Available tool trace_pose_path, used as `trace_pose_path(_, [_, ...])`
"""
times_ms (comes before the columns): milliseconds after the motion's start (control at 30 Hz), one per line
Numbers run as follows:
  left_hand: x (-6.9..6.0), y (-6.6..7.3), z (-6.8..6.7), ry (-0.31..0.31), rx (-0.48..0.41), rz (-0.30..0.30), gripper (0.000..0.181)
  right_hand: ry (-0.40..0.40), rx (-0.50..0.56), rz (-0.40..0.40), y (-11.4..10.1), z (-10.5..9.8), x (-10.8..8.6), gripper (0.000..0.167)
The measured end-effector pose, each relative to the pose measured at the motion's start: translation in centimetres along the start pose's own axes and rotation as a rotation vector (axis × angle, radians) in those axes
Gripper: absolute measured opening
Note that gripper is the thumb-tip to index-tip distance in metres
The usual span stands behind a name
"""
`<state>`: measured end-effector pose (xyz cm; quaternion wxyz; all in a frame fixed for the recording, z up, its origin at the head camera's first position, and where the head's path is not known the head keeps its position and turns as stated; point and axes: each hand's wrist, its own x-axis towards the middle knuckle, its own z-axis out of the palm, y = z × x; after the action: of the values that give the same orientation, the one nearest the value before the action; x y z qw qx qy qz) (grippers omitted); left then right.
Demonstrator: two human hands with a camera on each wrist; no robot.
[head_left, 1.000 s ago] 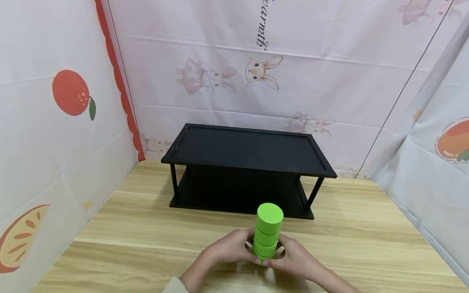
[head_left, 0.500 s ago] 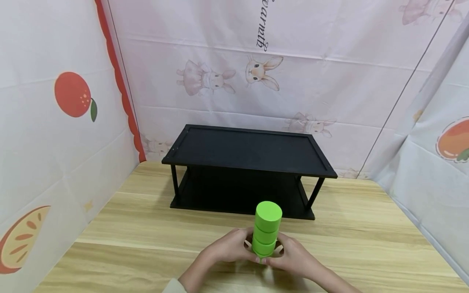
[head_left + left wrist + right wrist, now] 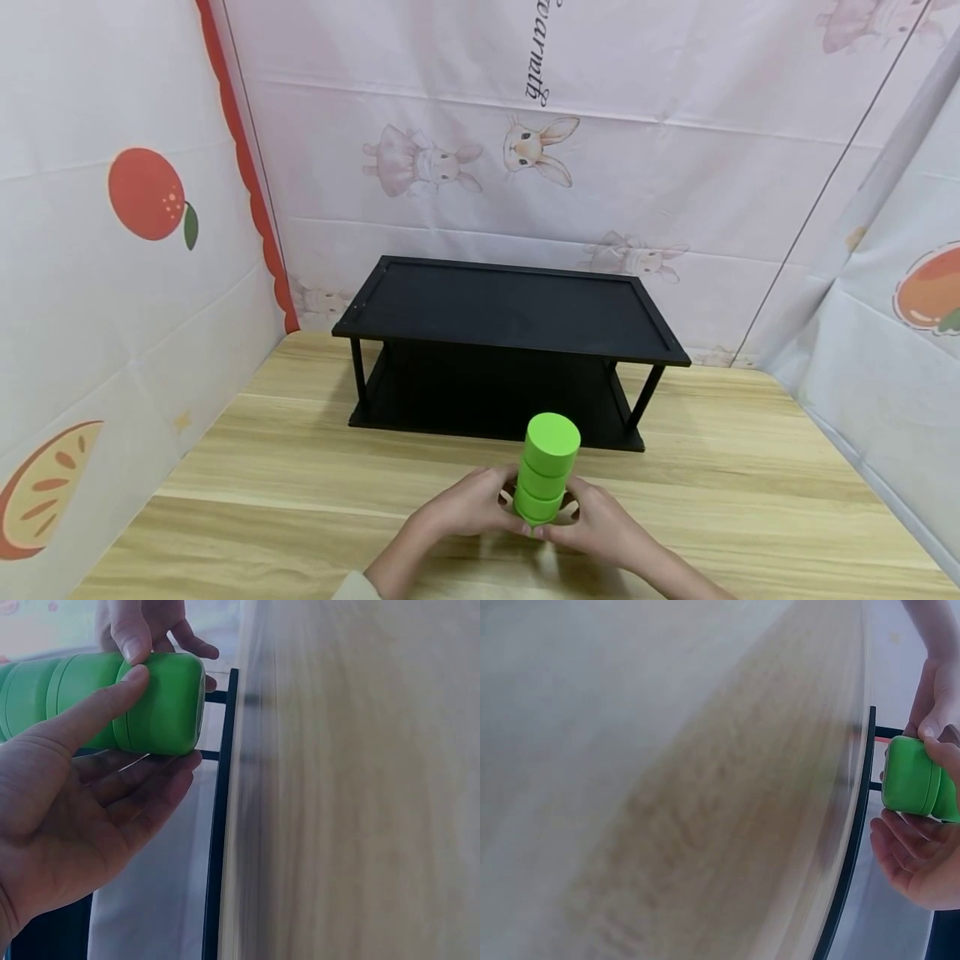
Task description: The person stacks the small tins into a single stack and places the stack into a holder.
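A bright green cylindrical container (image 3: 546, 467) with grooves running round it is held by both hands. In the head view it stands nearly upright, its flat round top tilted towards me. My left hand (image 3: 472, 502) grips its lower part from the left, and my right hand (image 3: 600, 523) does so from the right. The thumbs meet at the near side, low on the container. In the left wrist view, the left hand's fingers (image 3: 142, 791) lie curved along the far side. A gap shows between the container's base (image 3: 907, 776) and the tabletop in the right wrist view.
A black two-tier rack (image 3: 510, 308) stands on the wood-grain table (image 3: 300, 467) just beyond the container. Its lower shelf (image 3: 480, 392) is in shade under the upper one. Printed cloth (image 3: 450, 100) hangs behind and at both sides.
The container has risen very slightly and wavered a little left and right in both hands. The grip looks the same, and the rack has not moved.
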<state>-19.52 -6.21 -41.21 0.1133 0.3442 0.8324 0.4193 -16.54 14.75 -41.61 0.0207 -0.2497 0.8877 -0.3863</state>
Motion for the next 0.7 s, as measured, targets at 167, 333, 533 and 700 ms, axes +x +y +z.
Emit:
trace_pose_path(167, [0.01,-0.03,-0.01,0.004,0.003,-0.003,0.049,0.01,-0.011,-0.005,-0.01,0.05,0.1,0.05])
trace_pose_path(333, [-0.02,0.11,-0.17,0.009,-0.001,0.002,0.049,0.023,-0.021,-0.005,-0.08,0.04,0.17,0.049])
trace_pose_path(533, [-0.05,0.35,-0.54,0.009,-0.001,-0.002,0.049,0.027,-0.02,-0.004,-0.16,-0.1,0.33,0.046])
trace_pose_path(700, [0.03,0.45,-0.73,0.014,-0.015,0.001,0.048,0.022,-0.014,-0.005,-0.49,-0.54,0.51,0.045])
